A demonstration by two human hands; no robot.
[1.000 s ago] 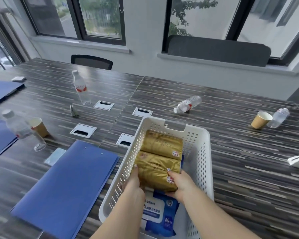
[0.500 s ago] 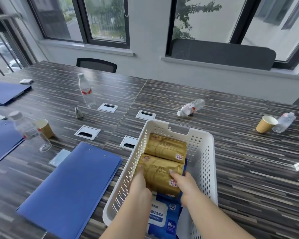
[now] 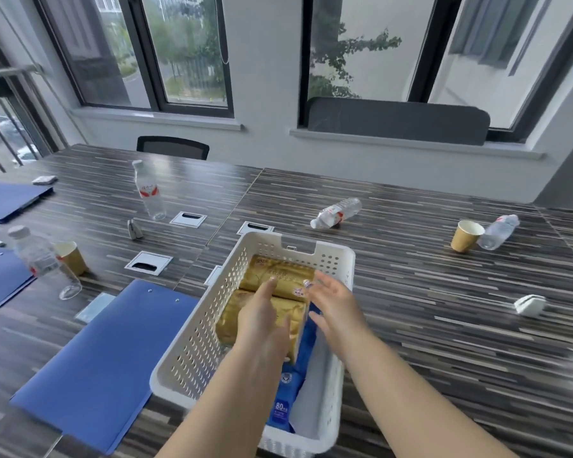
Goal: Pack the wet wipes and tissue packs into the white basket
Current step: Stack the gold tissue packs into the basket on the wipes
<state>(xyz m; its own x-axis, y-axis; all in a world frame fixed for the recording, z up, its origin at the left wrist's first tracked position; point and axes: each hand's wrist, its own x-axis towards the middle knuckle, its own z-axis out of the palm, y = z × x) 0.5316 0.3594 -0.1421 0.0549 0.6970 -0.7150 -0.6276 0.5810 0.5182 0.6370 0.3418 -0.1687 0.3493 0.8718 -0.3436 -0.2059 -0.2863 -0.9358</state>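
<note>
Folder (image 3: 103, 361): flat blue plastic rectangle lying on the streaky wood-grain table (image 3: 444, 325), left of the basket.
Basket (image 3: 192, 345): white perforated plastic, oblong, long axis running away from the person.
Tissue packs (image 3: 278, 276): two glossy gold soft bricks inside the basket, lying crosswise, side by side.
Left hand (image 3: 262, 322): fingers straight, over the nearer pack; contact unclear.
Wet wipes (image 3: 286, 395): blue soft pack at the basket's near end, lengthwise.
Right hand (image 3: 334, 302): fingers spread, holding nothing, above the basket's right side.
</note>
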